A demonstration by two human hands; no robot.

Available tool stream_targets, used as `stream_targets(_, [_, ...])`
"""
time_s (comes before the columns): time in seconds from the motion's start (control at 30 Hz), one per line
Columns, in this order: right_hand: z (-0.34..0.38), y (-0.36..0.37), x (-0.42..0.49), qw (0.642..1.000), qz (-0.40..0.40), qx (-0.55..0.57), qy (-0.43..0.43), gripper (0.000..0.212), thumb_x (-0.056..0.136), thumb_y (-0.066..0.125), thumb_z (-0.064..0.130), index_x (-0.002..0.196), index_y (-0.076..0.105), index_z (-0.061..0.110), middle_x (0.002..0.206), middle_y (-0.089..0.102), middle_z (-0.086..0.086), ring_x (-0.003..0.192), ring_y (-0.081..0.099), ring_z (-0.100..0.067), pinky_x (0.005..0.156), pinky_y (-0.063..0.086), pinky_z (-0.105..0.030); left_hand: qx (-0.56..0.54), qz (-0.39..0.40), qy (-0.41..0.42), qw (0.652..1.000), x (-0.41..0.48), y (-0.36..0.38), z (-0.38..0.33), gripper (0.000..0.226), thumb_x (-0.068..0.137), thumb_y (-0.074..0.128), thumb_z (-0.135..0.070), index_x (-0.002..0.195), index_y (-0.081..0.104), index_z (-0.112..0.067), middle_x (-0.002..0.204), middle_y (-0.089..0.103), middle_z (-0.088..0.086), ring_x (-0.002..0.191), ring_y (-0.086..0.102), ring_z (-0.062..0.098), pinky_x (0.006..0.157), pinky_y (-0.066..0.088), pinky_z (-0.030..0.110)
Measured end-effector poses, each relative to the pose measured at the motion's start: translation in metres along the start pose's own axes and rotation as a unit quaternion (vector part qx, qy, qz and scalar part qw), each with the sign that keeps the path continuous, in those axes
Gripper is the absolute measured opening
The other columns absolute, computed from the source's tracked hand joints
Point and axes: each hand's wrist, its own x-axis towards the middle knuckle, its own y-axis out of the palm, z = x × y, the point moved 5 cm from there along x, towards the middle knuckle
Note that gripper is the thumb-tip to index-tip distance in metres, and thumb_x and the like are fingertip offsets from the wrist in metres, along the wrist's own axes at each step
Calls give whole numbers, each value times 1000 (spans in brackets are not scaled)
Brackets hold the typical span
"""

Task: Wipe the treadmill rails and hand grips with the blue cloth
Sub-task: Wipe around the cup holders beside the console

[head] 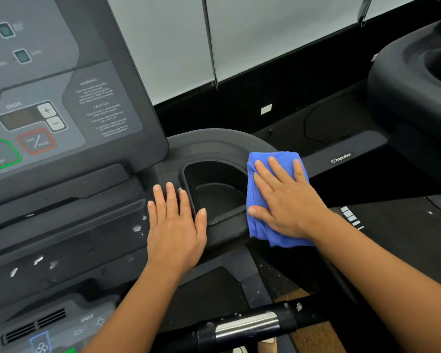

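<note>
Right hand (288,200) flat on blue cloth (262,228)

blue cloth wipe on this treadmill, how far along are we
Early. Nothing looks finished. In hand: the right hand presses the blue cloth flat on the rim beside the cup holder; the left hand rests flat on the console. Left: the hand grip below, flecked white.
</note>
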Motion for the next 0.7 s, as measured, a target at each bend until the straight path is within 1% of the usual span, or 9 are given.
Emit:
stream_targets(0.07, [-2, 0, -20, 999, -12, -5, -31, 89, 82, 25, 70, 132, 53, 2, 145, 44, -14, 134, 39, -37, 100, 30, -67, 7, -5, 1, 1000, -5, -1, 2, 82, 86, -9, -55, 151, 15, -10, 159, -6, 14, 142, -24, 29, 117, -10, 44])
stream_targets(0.13, [-3, -1, -33, 998, -16, -12, -56, 88, 75, 32, 67, 129, 56, 3, 143, 46, -14, 131, 43, -37, 97, 34, -66, 7, -7, -1, 1000, -9, -1, 4, 81, 86, -9, -54, 151, 15, -12, 159, -7, 13, 141, -26, 28, 116, -12, 43])
stream_targets(0.27, [-1, 0, -12, 999, -14, -13, -45, 72, 85, 29, 52, 126, 59, 1, 140, 50, -16, 128, 47, -38, 94, 37, -66, 2, -12, 6, 1000, -10, -1, 5, 78, 88, -7, -53, 151, 16, -13, 159, -6, 13, 141, -25, 28, 116, -10, 44])
stream_targets(0.33, [4, -1, -3, 999, -9, -4, -39, 68, 89, 28, 48, 125, 59, -1, 139, 50, -18, 128, 47, -38, 95, 38, -65, 1, -19, 6, 1000, -10, -1, 5, 76, 89, -6, -52, 151, 17, -13, 159, -4, 14, 141, -24, 29, 117, -9, 45])
stream_targets(0.43, [11, 1, -14, 994, -23, -18, -109, 65, 91, 27, 44, 132, 53, 1, 143, 45, -18, 130, 45, -34, 102, 36, -59, -2, -24, 10, 1000, -10, 0, 5, 75, 91, -4, -52, 150, 20, -13, 159, -2, 14, 142, -23, 29, 117, -8, 45])
stream_targets(0.5, [10, 3, -27, 986, -38, -35, -156, 63, 91, 28, 44, 135, 49, 4, 146, 42, -16, 133, 42, -32, 106, 31, -58, -7, -24, 10, 1000, -11, -1, 5, 75, 91, -4, -52, 150, 20, -13, 159, -2, 13, 142, -23, 29, 117, -7, 45])
stream_targets(0.53, [8, 4, -28, 986, -42, -39, -154, 63, 91, 29, 44, 136, 48, 6, 146, 42, -14, 134, 41, -33, 106, 30, -60, -8, -23, 9, 1000, -11, -2, 6, 75, 91, -4, -53, 150, 19, -14, 159, -3, 13, 142, -24, 29, 117, -7, 45])
stream_targets(0.63, [11, 7, -19, 995, -19, -21, -96, 67, 91, 26, 50, 138, 46, 7, 146, 43, -13, 134, 40, -37, 104, 29, -63, -4, -23, 9, 1000, -10, -3, 5, 75, 90, -5, -52, 150, 18, -14, 159, -3, 13, 142, -24, 30, 117, -7, 46])
stream_targets(0.7, [29, 7, -13, 995, -12, -9, -100, 72, 92, 22, 53, 140, 42, 4, 148, 38, -15, 135, 37, -40, 106, 28, -62, 6, -26, 10, 1000, -9, -1, 5, 74, 90, -2, -50, 150, 21, -13, 159, 1, 15, 143, -21, 31, 118, -4, 48])
